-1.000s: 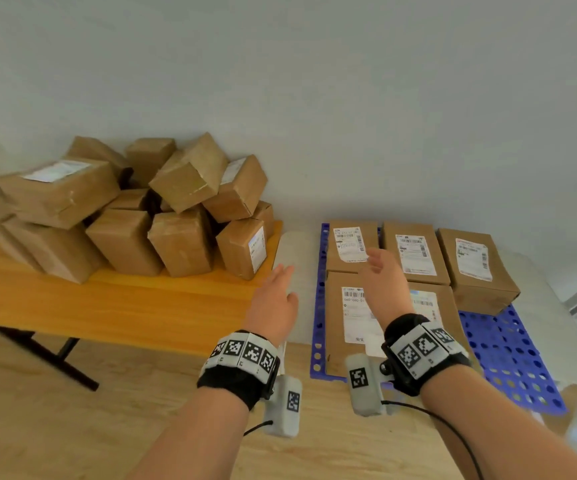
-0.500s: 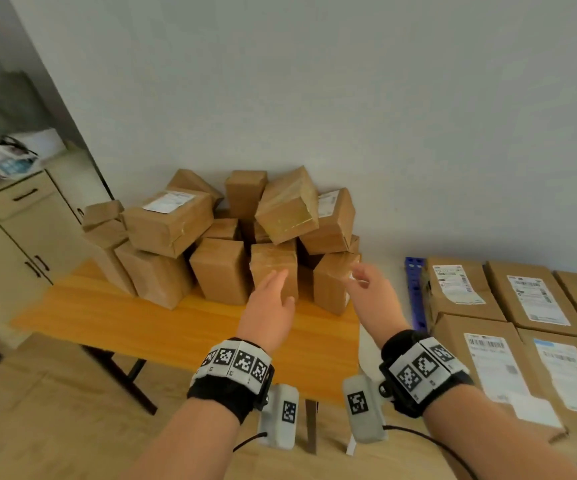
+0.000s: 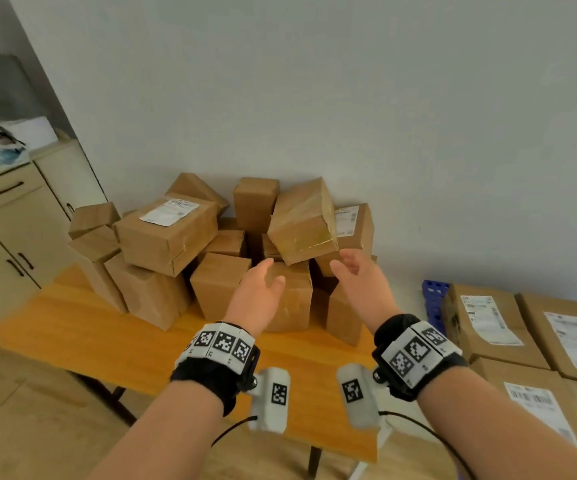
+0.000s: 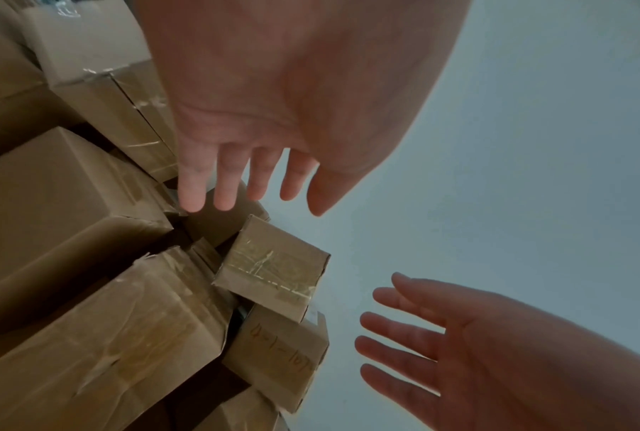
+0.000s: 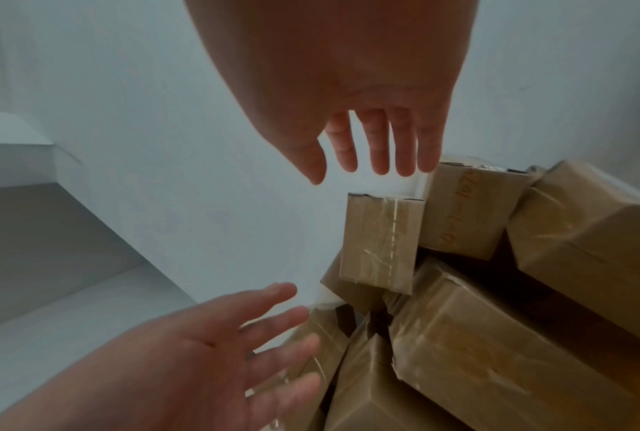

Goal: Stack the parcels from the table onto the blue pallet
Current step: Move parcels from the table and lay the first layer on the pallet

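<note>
A heap of brown cardboard parcels sits on the orange wooden table (image 3: 83,327) against the wall. On top, a tilted taped parcel (image 3: 302,221) (image 4: 272,272) (image 5: 381,243) leans over the others. My left hand (image 3: 263,289) (image 4: 252,186) and right hand (image 3: 353,268) (image 5: 370,157) reach toward it with fingers spread, palms facing each other, holding nothing and touching no parcel. A corner of the blue pallet (image 3: 434,299) shows at right, with several labelled parcels (image 3: 488,327) laid flat on it.
A beige cabinet (image 3: 10,233) with drawers stands at the left, with bags on top. A large labelled parcel (image 3: 167,230) lies on the heap's left side. The grey wall rises right behind the heap. Wooden floor shows below the table.
The view has swung left from the pallet to the table. Both hands, empty throughout, have risen and moved forward to the tilted top parcel.
</note>
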Demonstrator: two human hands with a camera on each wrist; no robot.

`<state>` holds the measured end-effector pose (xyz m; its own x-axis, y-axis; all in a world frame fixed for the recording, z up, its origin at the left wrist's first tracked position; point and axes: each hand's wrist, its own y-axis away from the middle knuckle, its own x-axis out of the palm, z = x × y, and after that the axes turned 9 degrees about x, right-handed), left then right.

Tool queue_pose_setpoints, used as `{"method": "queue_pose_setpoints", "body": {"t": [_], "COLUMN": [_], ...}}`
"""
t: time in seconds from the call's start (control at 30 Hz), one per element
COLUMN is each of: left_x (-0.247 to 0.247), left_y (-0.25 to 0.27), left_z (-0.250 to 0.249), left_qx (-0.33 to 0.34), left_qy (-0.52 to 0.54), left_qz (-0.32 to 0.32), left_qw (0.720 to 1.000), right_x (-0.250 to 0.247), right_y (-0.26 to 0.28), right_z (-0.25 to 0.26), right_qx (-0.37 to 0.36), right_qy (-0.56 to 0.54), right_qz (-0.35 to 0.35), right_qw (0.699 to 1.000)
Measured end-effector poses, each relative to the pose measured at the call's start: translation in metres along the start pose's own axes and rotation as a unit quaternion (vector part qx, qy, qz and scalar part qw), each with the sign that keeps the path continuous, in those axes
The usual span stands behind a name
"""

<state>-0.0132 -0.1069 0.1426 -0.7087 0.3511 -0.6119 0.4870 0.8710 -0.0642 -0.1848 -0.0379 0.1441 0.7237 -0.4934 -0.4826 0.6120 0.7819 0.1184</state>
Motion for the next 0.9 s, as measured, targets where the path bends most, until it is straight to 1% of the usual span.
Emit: {"method": "queue_pose_setpoints", "body": {"t": [0.2,0.3,0.37,0.43,0.5,0.57,0.63,0.73,0.8,0.9], "left_x": [-0.005,-0.003,0.001,0.006,0.013,0.017,0.018,0.019,0.019,0.016], "left_y": [-0.068,-0.101,-0.118,-0.133,-0.146,-0.155,-0.158,-0.158,-0.153,-0.141], "left_z": [-0.008,-0.006,-0.002,0.005,0.017,0.025,0.023,0.023,0.023,0.020], "left_qx": [-0.046,-0.074,-0.101,-0.119,-0.135,-0.164,-0.186,-0.180,-0.176,-0.173], "left_qy": [0.044,0.049,0.060,0.059,0.089,0.168,0.237,0.255,0.254,0.274], "left_qz": [-0.016,-0.026,-0.038,-0.033,-0.032,-0.044,-0.051,-0.045,-0.054,-0.073], "left_qw": [0.998,0.996,0.992,0.991,0.986,0.971,0.952,0.949,0.949,0.943], "right_x": [0.004,0.008,0.010,0.013,0.017,0.023,0.028,0.032,0.030,0.023], "right_y": [-0.061,-0.094,-0.111,-0.126,-0.137,-0.143,-0.144,-0.142,-0.138,-0.128], "right_z": [0.023,0.029,0.032,0.033,0.032,0.030,0.029,0.028,0.029,0.029], "right_qx": [-0.002,0.002,0.000,0.002,0.007,0.011,0.005,0.008,0.015,0.017], "right_qy": [-0.017,-0.006,0.003,0.009,0.013,0.023,0.034,0.023,0.019,0.008], "right_qz": [0.008,0.018,0.022,0.028,0.040,0.053,0.051,0.037,0.032,0.022], "right_qw": [1.000,1.000,1.000,1.000,0.999,0.998,0.998,0.999,0.999,1.000]}}
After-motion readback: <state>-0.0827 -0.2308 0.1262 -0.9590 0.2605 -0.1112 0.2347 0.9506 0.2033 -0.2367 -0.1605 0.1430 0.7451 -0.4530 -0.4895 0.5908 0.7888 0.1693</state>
